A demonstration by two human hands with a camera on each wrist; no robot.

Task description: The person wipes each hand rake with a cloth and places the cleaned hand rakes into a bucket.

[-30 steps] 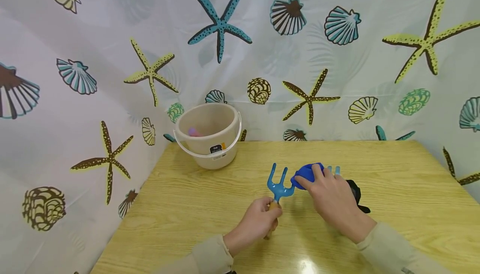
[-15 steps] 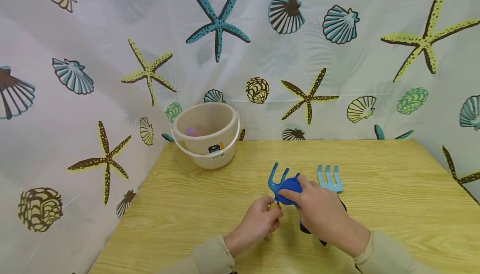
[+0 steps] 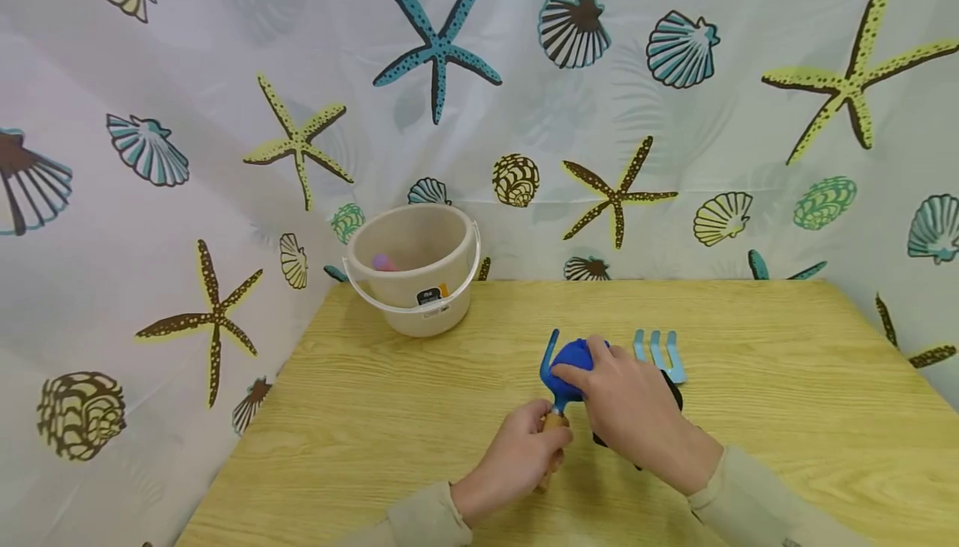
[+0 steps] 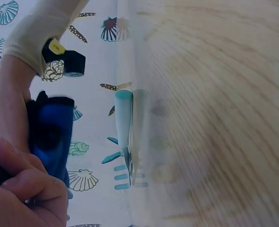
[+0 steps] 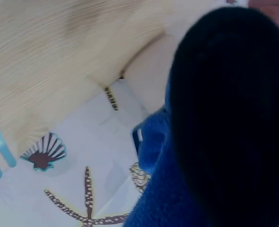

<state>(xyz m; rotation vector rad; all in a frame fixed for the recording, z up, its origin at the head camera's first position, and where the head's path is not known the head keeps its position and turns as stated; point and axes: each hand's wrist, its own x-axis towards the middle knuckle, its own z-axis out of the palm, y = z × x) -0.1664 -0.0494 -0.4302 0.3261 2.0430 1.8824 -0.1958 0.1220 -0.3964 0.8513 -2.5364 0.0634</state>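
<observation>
In the head view my left hand [image 3: 517,451] grips the wooden handle of a garden hand fork [image 3: 548,368], its blue tines pointing away from me. My right hand [image 3: 633,410] pinches a fuzzy blue cloth [image 3: 573,361] and presses it over the fork's head, so only the left tine shows clearly. A black part [image 5: 229,118] fills much of the right wrist view beside the blue fabric [image 5: 165,189]; whether the two are one piece I cannot tell. Beyond my right hand lies a light blue hand rake [image 3: 659,353], its pale handle visible in the left wrist view.
A beige bucket [image 3: 419,293] with a white handle stands at the back left of the wooden table [image 3: 360,414]. Something pink and purple [image 3: 384,262] sits inside it. A curtain [image 3: 479,114] printed with shells and starfish hangs behind and along the sides.
My right hand has brought the blue cloth left and down onto the fork's head, uncovering more of the rake. The left hand keeps its grip on the fork, almost in place.
</observation>
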